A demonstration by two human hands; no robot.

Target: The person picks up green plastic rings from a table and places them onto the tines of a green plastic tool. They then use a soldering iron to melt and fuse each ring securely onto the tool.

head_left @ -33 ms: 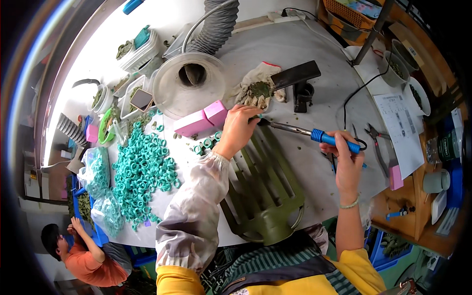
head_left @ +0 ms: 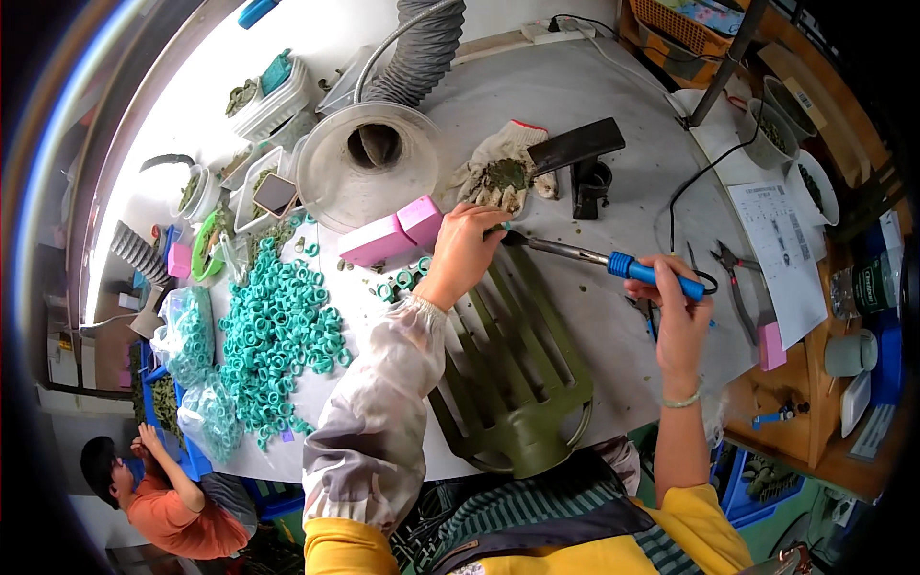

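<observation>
Head view, the only one. My right grip (head_left: 678, 305) is closed round the blue handle of a soldering-iron-like tool (head_left: 621, 265), held like a pen, its metal shaft slanting up and left. My left grip (head_left: 465, 244) pinches a small green piece (head_left: 500, 228) at the fingertips; mostly hidden, its shape I can't tell. The tool's dark tip is right beside it, contact unclear.

Below both grips: an olive slatted frame (head_left: 527, 422), far end near my left fingers, near end at the tabletop (head_left: 632, 163) edge by my apron (head_left: 522, 522).

Left of my left grip: two pink blocks (head_left: 374, 241), one against the other, and a few teal rings close by. Farther left, a broad pile of teal rings (head_left: 278, 335), with bagged rings (head_left: 187, 331) beside it.

Beyond: a clear funnel (head_left: 321, 177) below a grey ribbed hose (head_left: 412, 48); a soiled work glove (head_left: 489, 158) carrying green crumbs; a black stand (head_left: 586, 192) just right of it.

Right side: pliers (head_left: 736, 292), a printed sheet (head_left: 781, 249). Lower left, a co-worker in orange (head_left: 187, 517), arms raised.
</observation>
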